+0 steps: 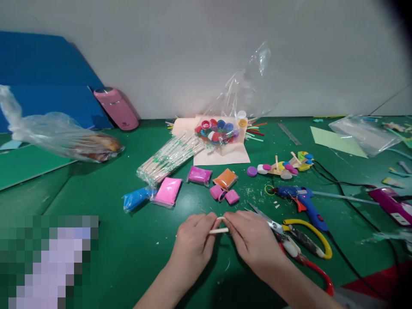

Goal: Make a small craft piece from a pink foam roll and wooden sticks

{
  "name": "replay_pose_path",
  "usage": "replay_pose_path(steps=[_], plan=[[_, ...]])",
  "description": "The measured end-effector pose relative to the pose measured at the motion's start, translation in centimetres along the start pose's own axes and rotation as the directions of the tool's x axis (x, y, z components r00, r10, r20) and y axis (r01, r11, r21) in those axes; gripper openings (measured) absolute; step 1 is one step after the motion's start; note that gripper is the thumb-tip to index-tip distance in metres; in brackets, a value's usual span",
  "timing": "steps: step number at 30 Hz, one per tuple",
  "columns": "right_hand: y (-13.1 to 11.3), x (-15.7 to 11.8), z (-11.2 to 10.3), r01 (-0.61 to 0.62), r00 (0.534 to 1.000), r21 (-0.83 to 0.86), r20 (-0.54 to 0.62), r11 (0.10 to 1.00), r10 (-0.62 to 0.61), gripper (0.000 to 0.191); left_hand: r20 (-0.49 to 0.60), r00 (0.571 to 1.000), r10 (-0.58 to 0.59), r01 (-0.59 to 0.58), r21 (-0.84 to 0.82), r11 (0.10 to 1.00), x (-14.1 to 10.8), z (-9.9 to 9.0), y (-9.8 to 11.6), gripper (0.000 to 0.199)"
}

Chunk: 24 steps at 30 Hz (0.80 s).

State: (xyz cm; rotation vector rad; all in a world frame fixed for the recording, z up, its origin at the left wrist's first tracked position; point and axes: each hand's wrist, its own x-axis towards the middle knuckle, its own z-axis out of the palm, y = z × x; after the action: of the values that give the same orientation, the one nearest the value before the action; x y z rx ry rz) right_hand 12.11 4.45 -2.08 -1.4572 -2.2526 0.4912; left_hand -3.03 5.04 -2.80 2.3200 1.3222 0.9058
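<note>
My left hand [196,235] and my right hand [252,236] meet low in the middle of the view, above the green table. Both are closed, fingers pinching pale wooden sticks [219,231] that look like chopsticks. A second pale length shows just above, between the fingertips; whether the two are joined is hidden. Close to my right hand lie scissors [280,227] with one yellow and one red handle. Beyond my hands are small pink clay pieces [232,197], an orange clay packet [225,179] and a magenta packet [199,175].
Wrapped chopsticks [170,159] lie behind the pink packet [168,191] and blue packet [137,199]. A blue glue gun [301,199] trails a cord at right, near a bottle-cap-and-stick model [283,167]. Bagged bottle caps [219,131] and a pink flask [117,109] stand by the wall.
</note>
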Motion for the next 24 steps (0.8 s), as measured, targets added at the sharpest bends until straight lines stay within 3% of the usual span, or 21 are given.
replay_pose_path(steps=[6, 9, 12, 16, 19, 22, 24], plan=[[-0.4, 0.4, -0.3, -0.054, 0.998, 0.138, 0.021, 0.989, 0.051, 0.025, 0.002, 0.997, -0.071, 0.071, -0.108, 0.992, 0.2, -0.1, 0.0, 0.016], [-0.3, 0.5, -1.5, -0.101, 0.986, 0.323, 0.159, 0.941, 0.051, 0.027, 0.09, 0.99, -0.111, 0.128, -0.214, 0.968, 0.6, -0.7, -0.4, 0.017], [0.0, 0.5, -2.4, -0.173, 0.949, 0.566, 0.315, 0.806, -0.018, 0.026, 0.055, 0.977, -0.205, 0.212, -0.217, 0.953, 0.8, -1.1, -1.0, 0.017], [0.5, 0.5, -2.1, -0.326, 0.944, 0.741, 0.291, 0.587, 0.157, 0.026, -0.046, 0.971, -0.235, 0.233, -0.049, 0.971, 0.4, -0.5, -2.0, 0.019], [0.8, 0.4, -1.5, -0.415, 0.909, 0.809, 0.351, 0.416, 0.223, 0.025, 0.048, 0.969, -0.244, 0.233, 0.168, 0.958, 0.5, 0.1, -2.7, 0.023], [0.8, 0.2, -1.3, -0.475, 0.878, 0.826, 0.419, 0.305, 0.231, 0.024, 0.196, 0.921, -0.336, 0.249, 0.367, 0.896, 0.9, 0.3, -3.0, 0.025], [0.7, 0.2, -1.2, -0.501, 0.861, 0.827, 0.447, 0.255, 0.243, 0.023, 0.238, 0.894, -0.38, 0.254, 0.428, 0.867, 1.2, 0.3, -3.0, 0.025]])
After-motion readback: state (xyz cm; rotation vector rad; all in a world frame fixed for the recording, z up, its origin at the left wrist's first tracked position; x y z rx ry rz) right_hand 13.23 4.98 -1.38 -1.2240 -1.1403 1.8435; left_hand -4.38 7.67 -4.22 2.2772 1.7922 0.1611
